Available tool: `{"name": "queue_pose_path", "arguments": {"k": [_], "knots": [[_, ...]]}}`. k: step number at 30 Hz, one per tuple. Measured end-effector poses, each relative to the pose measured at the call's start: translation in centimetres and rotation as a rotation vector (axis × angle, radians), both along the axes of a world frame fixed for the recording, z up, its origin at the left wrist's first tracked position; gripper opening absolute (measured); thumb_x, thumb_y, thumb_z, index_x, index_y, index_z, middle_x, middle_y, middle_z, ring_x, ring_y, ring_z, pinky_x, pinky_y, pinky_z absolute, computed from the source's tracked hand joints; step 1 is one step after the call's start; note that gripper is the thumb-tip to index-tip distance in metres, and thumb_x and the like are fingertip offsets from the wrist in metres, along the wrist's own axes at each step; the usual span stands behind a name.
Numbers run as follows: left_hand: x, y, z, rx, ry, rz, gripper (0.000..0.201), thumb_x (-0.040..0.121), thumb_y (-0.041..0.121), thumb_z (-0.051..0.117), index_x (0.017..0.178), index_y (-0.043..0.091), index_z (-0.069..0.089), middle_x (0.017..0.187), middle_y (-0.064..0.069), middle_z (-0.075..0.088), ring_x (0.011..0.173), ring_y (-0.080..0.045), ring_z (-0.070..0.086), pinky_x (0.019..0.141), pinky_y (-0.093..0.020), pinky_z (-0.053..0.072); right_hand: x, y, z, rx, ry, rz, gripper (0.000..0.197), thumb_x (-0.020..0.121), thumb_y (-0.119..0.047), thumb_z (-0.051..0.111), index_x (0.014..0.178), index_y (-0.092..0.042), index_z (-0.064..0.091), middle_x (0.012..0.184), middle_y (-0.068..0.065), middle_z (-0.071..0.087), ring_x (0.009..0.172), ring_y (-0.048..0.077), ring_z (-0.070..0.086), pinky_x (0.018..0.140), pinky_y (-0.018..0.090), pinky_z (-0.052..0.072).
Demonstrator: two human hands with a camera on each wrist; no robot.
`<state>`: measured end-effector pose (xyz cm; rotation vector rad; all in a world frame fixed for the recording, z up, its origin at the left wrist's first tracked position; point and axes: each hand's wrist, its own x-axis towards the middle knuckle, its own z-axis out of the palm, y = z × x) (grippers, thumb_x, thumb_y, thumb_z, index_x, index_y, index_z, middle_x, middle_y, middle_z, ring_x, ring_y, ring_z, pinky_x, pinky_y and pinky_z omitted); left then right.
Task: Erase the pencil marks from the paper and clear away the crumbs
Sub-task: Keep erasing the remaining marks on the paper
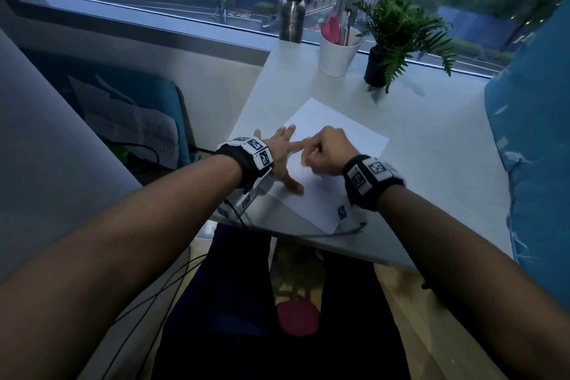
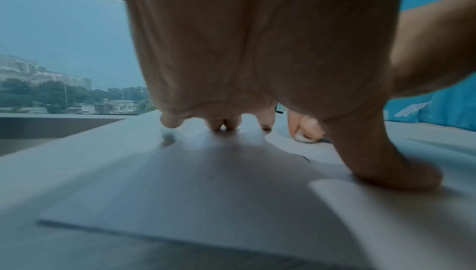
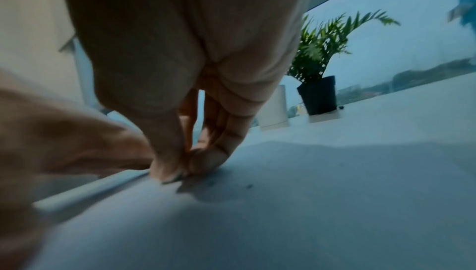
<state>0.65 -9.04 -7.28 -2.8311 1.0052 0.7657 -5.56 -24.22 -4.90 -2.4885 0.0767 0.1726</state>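
A white sheet of paper (image 1: 336, 120) lies on the white table (image 1: 438, 170). My left hand (image 1: 282, 159) lies flat on the sheet's left part with fingers spread, pressing it down. My right hand (image 1: 325, 151) is curled just right of it, with thumb and fingers (image 3: 177, 169) pinched together at the paper (image 3: 283, 213). In the left wrist view a small pale eraser (image 2: 305, 138) shows under that thumb. A faint pencil mark (image 2: 305, 158) lies beside the left thumb (image 2: 386, 164). Dark crumbs (image 3: 249, 186) dot the sheet near the right fingertips.
At the table's far edge by the window stand a steel bottle (image 1: 291, 15), a white cup (image 1: 336, 55) and a potted fern (image 1: 398, 37). Blue fabric (image 1: 536, 148) borders the table on the right. Cables (image 1: 308, 234) hang along the near edge.
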Motion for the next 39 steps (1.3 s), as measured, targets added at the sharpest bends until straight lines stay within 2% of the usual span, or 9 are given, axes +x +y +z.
{"name": "queue_pose_path", "arguments": {"k": [3, 8, 13, 18, 20, 24, 30, 36, 39], "knots": [[-0.1, -0.1, 0.2, 0.016, 0.002, 0.006, 0.133, 0.05, 0.084, 0.072, 0.148, 0.051, -0.012, 0.161, -0.002, -0.024, 0.149, -0.019, -0.018, 0.111, -0.07, -0.005, 0.5, -0.4, 0.0, -0.012, -0.065, -0.119, 0.014, 0.077, -0.007, 0.064, 0.066, -0.011, 0.072, 0.068, 0.004, 0.07, 0.059, 0.016, 0.068, 0.065, 0.031, 0.061], [0.0, 0.1, 0.1, 0.015, 0.012, -0.011, 0.134, 0.046, 0.087, 0.069, 0.148, 0.054, -0.011, 0.161, -0.002, -0.025, 0.149, -0.02, -0.019, 0.11, -0.071, -0.007, -1.1, 0.4, 1.2, -0.07, 0.08, 0.2, 0.022, 0.073, -0.005, 0.059, 0.067, -0.017, 0.077, 0.062, -0.006, 0.07, 0.061, 0.011, 0.069, 0.066, 0.025, 0.059], [0.0, 0.1, 0.4, 0.038, 0.001, -0.012, 0.132, 0.047, 0.089, 0.067, 0.146, 0.055, -0.013, 0.161, -0.003, -0.025, 0.149, -0.02, -0.018, 0.111, -0.07, -0.005, 1.2, -0.3, 0.9, -0.056, -0.03, -0.004, 0.011, 0.074, -0.01, 0.069, 0.065, -0.014, 0.073, 0.064, 0.001, 0.07, 0.058, 0.016, 0.07, 0.065, 0.037, 0.062], [0.1, 0.1, 0.2, 0.053, -0.006, -0.031, 0.136, 0.044, 0.092, 0.064, 0.149, 0.051, -0.013, 0.161, -0.003, -0.026, 0.149, -0.022, -0.019, 0.11, -0.072, -0.004, -1.8, 0.9, 1.2, -0.099, 0.031, 0.249, 0.022, 0.072, -0.006, 0.056, 0.068, -0.011, 0.077, 0.068, -0.009, 0.07, 0.068, 0.014, 0.069, 0.07, 0.029, 0.057], [0.1, 0.0, 0.2, 0.065, -0.012, -0.033, 0.135, 0.046, 0.091, 0.064, 0.149, 0.05, -0.014, 0.161, -0.004, -0.026, 0.149, -0.023, -0.018, 0.11, -0.072, -0.003, -1.2, 0.4, 1.3, -0.087, 0.029, 0.195, 0.022, 0.072, -0.007, 0.057, 0.069, -0.014, 0.078, 0.064, -0.013, 0.068, 0.068, 0.013, 0.069, 0.07, 0.027, 0.058], [0.0, 0.0, 0.4, 0.057, -0.001, -0.024, 0.133, 0.048, 0.09, 0.064, 0.147, 0.053, -0.017, 0.161, -0.004, -0.026, 0.149, -0.023, -0.018, 0.111, -0.071, -0.003, 0.8, 0.0, 0.4, -0.007, -0.03, -0.045, 0.011, 0.074, -0.009, 0.069, 0.065, -0.014, 0.074, 0.065, 0.001, 0.07, 0.066, 0.016, 0.071, 0.066, 0.033, 0.062], [-0.1, -0.1, 0.4, 0.07, -0.007, -0.016, 0.139, 0.046, 0.091, 0.064, 0.15, 0.046, -0.018, 0.16, -0.003, -0.027, 0.149, -0.022, -0.02, 0.111, -0.071, -0.003, -1.4, 0.4, 0.8, -0.102, 0.074, 0.166, 0.015, 0.072, -0.01, 0.062, 0.066, -0.012, 0.076, 0.064, -0.003, 0.072, 0.068, 0.009, 0.069, 0.072, 0.031, 0.06], [-0.2, -0.3, 0.5, 0.096, 0.001, -0.01, 0.138, 0.047, 0.09, 0.065, 0.149, 0.048, -0.019, 0.16, -0.002, -0.028, 0.149, -0.021, -0.02, 0.109, -0.073, -0.001, 1.0, -0.1, 0.4, -0.034, -0.021, -0.061, 0.008, 0.075, -0.013, 0.073, 0.067, -0.011, 0.074, 0.06, 0.002, 0.07, 0.058, 0.014, 0.071, 0.063, 0.029, 0.06], [-0.1, -0.4, 0.6, 0.104, 0.004, -0.01, 0.14, 0.047, 0.09, 0.065, 0.148, 0.046, -0.02, 0.16, -0.002, -0.029, 0.149, -0.021, -0.02, 0.11, -0.072, -0.002, -0.3, 0.1, 0.1, -0.062, -0.01, 0.012, 0.018, 0.075, -0.012, 0.059, 0.068, -0.013, 0.075, 0.062, 0.0, 0.071, 0.06, 0.014, 0.07, 0.065, 0.031, 0.061]]}}
